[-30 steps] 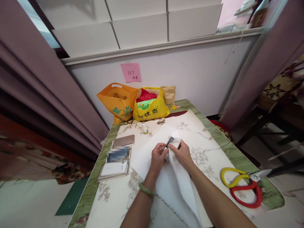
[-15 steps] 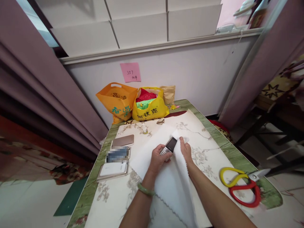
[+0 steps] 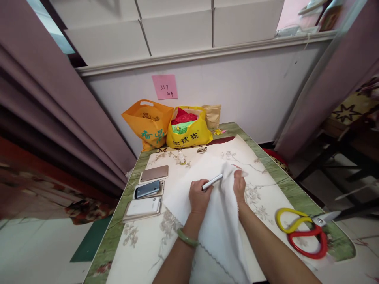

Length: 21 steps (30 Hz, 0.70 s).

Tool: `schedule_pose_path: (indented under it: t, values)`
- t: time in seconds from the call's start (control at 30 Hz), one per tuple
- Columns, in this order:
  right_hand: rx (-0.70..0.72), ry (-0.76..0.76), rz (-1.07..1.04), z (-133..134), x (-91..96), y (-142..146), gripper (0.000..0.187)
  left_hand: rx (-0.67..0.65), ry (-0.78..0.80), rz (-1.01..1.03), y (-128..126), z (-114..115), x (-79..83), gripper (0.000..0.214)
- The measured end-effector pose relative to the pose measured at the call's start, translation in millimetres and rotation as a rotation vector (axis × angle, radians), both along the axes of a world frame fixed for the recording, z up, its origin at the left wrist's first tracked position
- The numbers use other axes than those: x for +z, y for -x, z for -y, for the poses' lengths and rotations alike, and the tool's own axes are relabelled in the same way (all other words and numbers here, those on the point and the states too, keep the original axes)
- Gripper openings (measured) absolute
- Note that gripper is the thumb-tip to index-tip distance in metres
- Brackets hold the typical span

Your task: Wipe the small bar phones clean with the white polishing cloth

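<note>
Now the phone [image 3: 212, 181] is edge-on to me; half a second ago I saw its screen and keypad. Long axis slants, far end pointing away and right, toward the raised cloth [image 3: 218, 221]. Left hand [image 3: 200, 193] has its fingers closed on the near end. Right hand [image 3: 239, 187], shifted outward, grips cloth. Phone's between both hands, over the table [image 3: 112, 236].

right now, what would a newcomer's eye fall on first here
Probably the big red and yellow scissors, near the right edge of the table. Next, the orange bag and yellow bag at the far end. Then, over the middle, the left hand holding a slim silver phone and the right hand gripping white cloth.
</note>
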State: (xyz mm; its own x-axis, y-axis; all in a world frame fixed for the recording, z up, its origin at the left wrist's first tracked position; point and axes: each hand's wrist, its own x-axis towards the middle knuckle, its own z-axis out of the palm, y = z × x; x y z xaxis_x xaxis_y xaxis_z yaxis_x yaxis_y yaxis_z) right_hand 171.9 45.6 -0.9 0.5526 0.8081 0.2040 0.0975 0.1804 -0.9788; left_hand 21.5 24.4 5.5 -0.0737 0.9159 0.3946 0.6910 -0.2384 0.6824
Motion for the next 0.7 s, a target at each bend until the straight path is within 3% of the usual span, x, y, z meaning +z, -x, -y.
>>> schedule_pose_path:
  t: [0.17,0.27,0.4,0.47,0.7]
  values:
    - [0.208,-0.015,0.791,8.5,2.3,12.7,0.045,-0.03,-0.015,0.027,1.3,-5.6,-4.0,0.012]
    - [0.31,0.005,1.068,19.4,7.0,26.0,0.049,-0.011,-0.035,0.073,3.5,-8.6,-8.9,0.017]
    - [0.52,-0.018,1.202,31.2,13.6,42.3,0.055,-0.01,-0.005,0.135,7.4,-11.9,-13.5,0.019]
    - [0.558,-0.005,1.211,30.4,14.4,43.2,0.054,-0.004,0.003,0.148,8.1,-12.4,-14.1,0.021]
    - [0.285,0.25,1.152,15.9,14.6,38.1,0.051,-0.046,-0.034,0.123,6.9,-10.1,-13.7,0.011]
